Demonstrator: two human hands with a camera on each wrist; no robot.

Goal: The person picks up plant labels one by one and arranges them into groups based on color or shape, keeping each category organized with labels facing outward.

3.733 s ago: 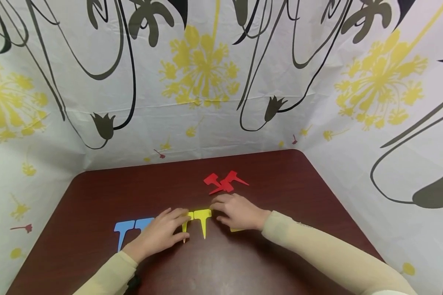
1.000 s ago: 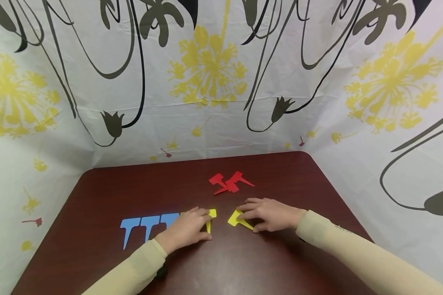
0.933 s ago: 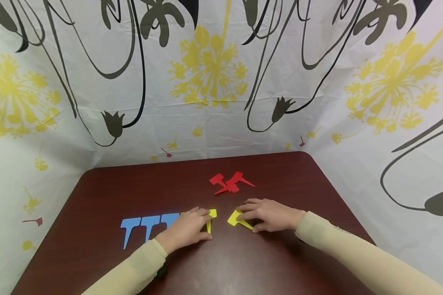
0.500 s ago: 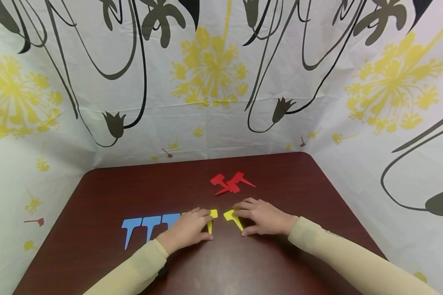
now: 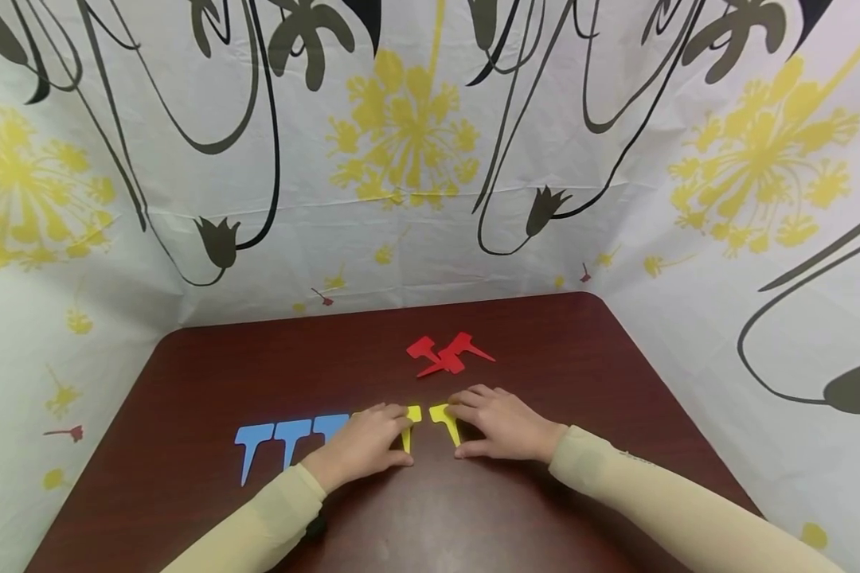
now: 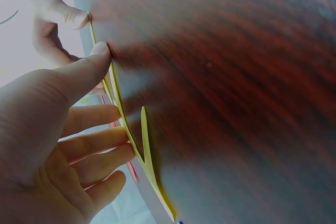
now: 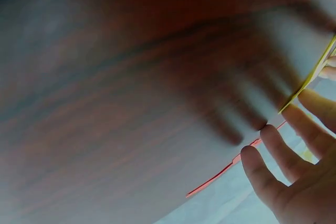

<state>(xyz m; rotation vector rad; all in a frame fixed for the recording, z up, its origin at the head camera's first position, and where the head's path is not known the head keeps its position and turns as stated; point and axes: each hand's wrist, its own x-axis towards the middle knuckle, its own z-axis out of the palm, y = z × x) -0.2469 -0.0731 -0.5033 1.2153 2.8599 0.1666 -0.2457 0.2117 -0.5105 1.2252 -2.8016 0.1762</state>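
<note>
Nearest the viewer, the dark red-brown, wood-grained counter [image 5: 408, 517] carries a soft pale sheen, with shadows beneath both forearms. Cream sleeves [image 5: 265, 513] enter from the lower left and the right. The two hands lie a little apart, fingers extended and not clamped on anything: the left hand [image 5: 364, 446] rests over a yellow T-shaped piece [image 5: 414, 413], and the right hand [image 5: 502, 426] touches a second yellow piece [image 5: 440, 413], its thumb beside the tapering stem. A narrow strip of counter separates these two pieces, both flat at mid-counter. To the left, blue T-shaped pieces [image 5: 293, 430] form a side-by-side row, partly covered by the left hand. Farther back, overlapping red pieces [image 5: 453, 360] lie at mixed angles. The counter ends in rounded far corners. Beyond it, white creased cloth [image 5: 444, 239] encloses the back and both sides, printed with yellow flower heads, grey-green blossoms and dark curling stems.
</note>
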